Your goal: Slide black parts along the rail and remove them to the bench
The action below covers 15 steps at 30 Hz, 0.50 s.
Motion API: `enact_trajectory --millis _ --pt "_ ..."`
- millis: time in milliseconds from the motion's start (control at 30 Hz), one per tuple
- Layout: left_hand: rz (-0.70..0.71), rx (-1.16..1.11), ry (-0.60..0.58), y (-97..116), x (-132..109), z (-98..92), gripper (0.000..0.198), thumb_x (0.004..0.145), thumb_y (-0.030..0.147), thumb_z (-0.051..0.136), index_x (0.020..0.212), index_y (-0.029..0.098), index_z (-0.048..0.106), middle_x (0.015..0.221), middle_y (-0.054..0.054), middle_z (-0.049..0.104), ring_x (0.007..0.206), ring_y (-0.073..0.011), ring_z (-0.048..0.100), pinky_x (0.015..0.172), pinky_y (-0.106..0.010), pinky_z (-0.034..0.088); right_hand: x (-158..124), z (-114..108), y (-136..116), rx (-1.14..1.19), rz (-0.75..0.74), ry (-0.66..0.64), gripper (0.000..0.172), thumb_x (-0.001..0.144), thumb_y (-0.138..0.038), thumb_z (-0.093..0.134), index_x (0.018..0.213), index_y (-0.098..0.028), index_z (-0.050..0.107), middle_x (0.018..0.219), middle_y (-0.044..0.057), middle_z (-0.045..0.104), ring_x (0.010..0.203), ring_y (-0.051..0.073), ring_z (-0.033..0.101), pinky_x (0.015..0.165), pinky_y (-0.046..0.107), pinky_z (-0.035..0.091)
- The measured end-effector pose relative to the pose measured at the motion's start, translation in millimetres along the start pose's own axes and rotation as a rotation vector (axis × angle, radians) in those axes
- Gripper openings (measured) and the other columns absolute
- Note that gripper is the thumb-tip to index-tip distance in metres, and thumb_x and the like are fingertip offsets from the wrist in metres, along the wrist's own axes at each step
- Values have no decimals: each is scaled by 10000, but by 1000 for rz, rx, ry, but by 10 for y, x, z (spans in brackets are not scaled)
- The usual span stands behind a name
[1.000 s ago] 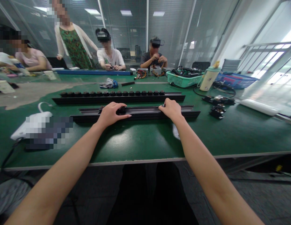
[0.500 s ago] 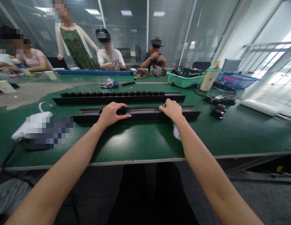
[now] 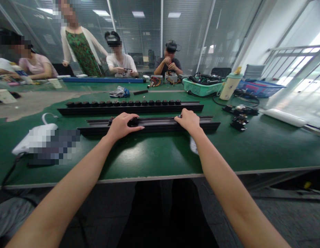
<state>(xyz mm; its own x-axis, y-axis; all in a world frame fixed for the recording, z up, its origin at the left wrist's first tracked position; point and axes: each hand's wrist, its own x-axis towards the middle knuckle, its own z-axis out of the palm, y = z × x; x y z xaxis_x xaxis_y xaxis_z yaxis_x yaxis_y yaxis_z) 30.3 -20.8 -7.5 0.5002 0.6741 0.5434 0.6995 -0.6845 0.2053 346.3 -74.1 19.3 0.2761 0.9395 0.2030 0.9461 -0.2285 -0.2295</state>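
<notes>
A long black rail [image 3: 160,128] with a pale metal channel lies crosswise before me on the green table. My left hand [image 3: 121,124] is closed around its left half, thumb along the front face and fingers over the top. A small black block [image 3: 134,121] sits in the channel by those fingers. My right hand [image 3: 189,120] pinches a small dark part [image 3: 180,116] over the right half of the rail; its details are too small to make out. Behind lies a second black rail [image 3: 131,110], topped by a row of several black blocks [image 3: 130,103].
Loose black parts [image 3: 239,122] lie to the right, near a white roll [image 3: 286,118]. A cream bottle [image 3: 230,88] stands beside a green basket [image 3: 201,89] of cables. A white device [image 3: 34,137] is at left. Co-workers [image 3: 121,63] sit across the table.
My hands and both rails hold almost the same place. The view has shifted very slightly. Across the table, the co-workers' hands have moved a little.
</notes>
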Motion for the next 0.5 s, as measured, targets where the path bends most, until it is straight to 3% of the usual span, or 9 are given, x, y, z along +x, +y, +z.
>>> enact_trajectory --millis 500 --pt "-7 2 -2 15 -2 -6 640 803 762 662 1187 253 720 1172 -102 729 1105 -308 628 993 -439 487 -6 -7 -7 -3 -5 13 354 948 -420 560 1162 -153 649 1152 184 722 1111 319 689 848 361 521"
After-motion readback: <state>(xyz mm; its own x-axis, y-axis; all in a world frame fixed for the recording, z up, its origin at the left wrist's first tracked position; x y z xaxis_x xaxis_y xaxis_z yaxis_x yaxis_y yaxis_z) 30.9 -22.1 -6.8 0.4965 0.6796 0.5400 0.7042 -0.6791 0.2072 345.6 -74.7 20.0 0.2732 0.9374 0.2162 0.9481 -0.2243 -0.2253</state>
